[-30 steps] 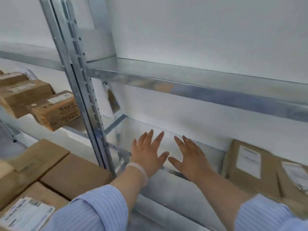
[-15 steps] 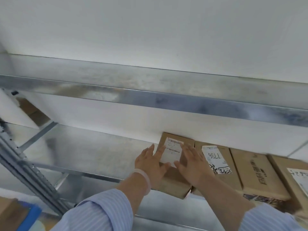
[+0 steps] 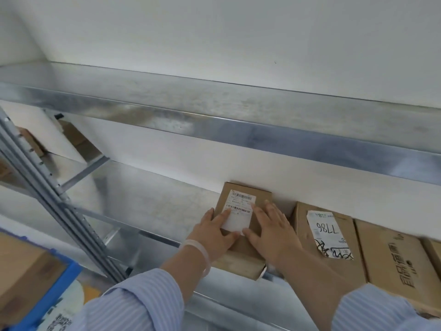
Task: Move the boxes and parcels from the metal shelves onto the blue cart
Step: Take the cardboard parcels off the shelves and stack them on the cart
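So both hands flat atop cardboard box [image 3: 241, 246]: L hand [image 3: 212, 235], R hand [image 3: 272, 231].

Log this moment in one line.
left hand: flat on labelled box | right hand: flat on it | box: on metal shelf

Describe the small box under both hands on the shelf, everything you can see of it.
The small box is plain brown cardboard, oblong and low, lying flat on the metal shelf with its far end at the white wall. A white barcode label is stuck on top. At its near right corner a flap gapes slightly. The left hand and right hand rest on its top, fingers straight. A shadowed gap seems to separate it from the next box.
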A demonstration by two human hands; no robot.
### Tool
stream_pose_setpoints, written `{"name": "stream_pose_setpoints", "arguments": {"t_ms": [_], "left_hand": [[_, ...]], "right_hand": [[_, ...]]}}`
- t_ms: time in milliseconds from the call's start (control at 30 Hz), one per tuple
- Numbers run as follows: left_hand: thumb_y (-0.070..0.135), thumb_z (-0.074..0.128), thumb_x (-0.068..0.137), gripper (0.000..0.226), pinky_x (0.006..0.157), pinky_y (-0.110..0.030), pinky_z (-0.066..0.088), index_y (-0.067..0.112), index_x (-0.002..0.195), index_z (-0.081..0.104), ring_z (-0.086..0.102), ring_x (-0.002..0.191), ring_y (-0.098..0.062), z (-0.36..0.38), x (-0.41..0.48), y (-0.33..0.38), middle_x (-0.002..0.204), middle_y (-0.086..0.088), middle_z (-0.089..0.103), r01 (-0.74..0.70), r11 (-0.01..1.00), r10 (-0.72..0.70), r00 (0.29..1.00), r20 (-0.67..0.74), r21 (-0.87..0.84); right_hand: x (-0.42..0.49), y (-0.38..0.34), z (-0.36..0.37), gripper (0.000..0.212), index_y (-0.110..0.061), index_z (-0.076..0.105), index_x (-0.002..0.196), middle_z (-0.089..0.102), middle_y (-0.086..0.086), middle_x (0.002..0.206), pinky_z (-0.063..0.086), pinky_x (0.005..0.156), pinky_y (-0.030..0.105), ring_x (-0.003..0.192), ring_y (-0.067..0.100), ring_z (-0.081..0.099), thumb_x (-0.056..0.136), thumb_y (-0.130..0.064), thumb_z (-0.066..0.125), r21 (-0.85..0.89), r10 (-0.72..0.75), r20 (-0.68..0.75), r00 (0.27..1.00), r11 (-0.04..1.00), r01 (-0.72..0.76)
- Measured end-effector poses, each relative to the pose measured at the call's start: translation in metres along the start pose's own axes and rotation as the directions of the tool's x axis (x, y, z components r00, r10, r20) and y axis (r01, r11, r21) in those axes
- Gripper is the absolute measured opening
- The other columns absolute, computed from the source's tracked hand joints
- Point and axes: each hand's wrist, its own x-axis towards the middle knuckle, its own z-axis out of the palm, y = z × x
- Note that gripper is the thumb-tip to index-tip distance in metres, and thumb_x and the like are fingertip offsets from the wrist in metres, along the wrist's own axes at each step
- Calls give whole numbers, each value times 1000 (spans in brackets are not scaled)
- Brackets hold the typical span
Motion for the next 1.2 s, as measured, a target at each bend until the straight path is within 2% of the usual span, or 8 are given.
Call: {"name": "stream_pose_setpoints", "arguments": {"t_ms": [133, 233, 333, 500, 633, 800, 1000, 1200], "left_hand": [[64, 53, 82, 72, 111, -41, 34, 51, 145, 20, 36, 133, -29, -3, -5, -23, 152, -4, 24, 49, 990, -58, 996, -71, -131], [56, 60, 84, 71, 102, -29, 42, 51, 145, 23, 46, 115, -17, -5, -12, -38, 138, 0, 35, 28, 957, -57, 994, -95, -287], [54, 61, 85, 71, 97, -22, 43, 50, 144, 24, 47, 109, -12, -12, -22, -53, 132, 5, 37, 48, 940, -102, 984, -144, -339], [52, 63, 84, 71, 99, -26, 43, 49, 144, 26, 46, 117, -15, -41, -44, -87, 135, 4, 38, 91, 913, -216, 935, -282, -398], [57, 61, 83, 72, 100, -26, 41, 51, 144, 24, 44, 122, -16, -79, -77, -125, 139, 3, 37, 156, 910, -314, 865, -392, -384], [63, 58, 81, 71, 96, -31, 44, 55, 142, 23, 46, 122, -17, -127, -126, -179, 139, 4, 38, 196, 889, -406, 755, -515, -413], [64, 58, 80, 72, 99, -39, 45, 55, 142, 23, 46, 122, -21, -189, -179, -252, 140, -1, 38, 236, 859, -490, 635, -597, -454], [58, 58, 85, 75, 105, -36, 39, 45, 148, 19, 41, 128, -21, -252, -221, -320, 144, -3, 36, 221, 859, -496, 581, -645, -462]], "right_hand": [[8, -19, 17, 75, -45, 2, 150, -6, 4, 162, 16, 117, 42, 147, 26, 4, 89, -67, 39, 156, 76, 110, 991, 983, -93], [10, -31, 29, 73, -49, 3, 149, 16, 2, 157, 32, 110, 38, 137, 24, 31, 91, -57, 48, 435, 50, 168, 985, 892, -120], [15, -50, 37, 74, -47, 11, 150, 24, -2, 152, 34, 104, 28, 128, 15, 38, 91, -48, 55, 564, -14, 157, 987, 822, -78], [29, -106, 44, 74, -50, 14, 148, 25, -9, 151, 33, 96, 25, 119, 6, 38, 88, -48, 58, 611, -135, 128, 982, 791, 29], [35, -174, 50, 77, -46, 17, 149, 31, -4, 148, 37, 105, 34, 127, 13, 40, 86, -47, 61, 622, -258, 118, 959, 772, 131], [36, -269, 58, 86, -47, 15, 149, 31, -3, 147, 40, 100, 33, 126, 15, 43, 79, -56, 63, 615, -425, 122, 897, 742, 268], [33, -390, 69, 83, -51, 14, 147, 30, -8, 151, 40, 101, 34, 129, 14, 40, 80, -55, 63, 650, -566, 124, 815, 667, 365], [33, -501, 75, 79, -53, 18, 146, 30, -8, 152, 36, 108, 39, 133, 14, 35, 82, -51, 64, 693, -648, 119, 752, 597, 404]]}}
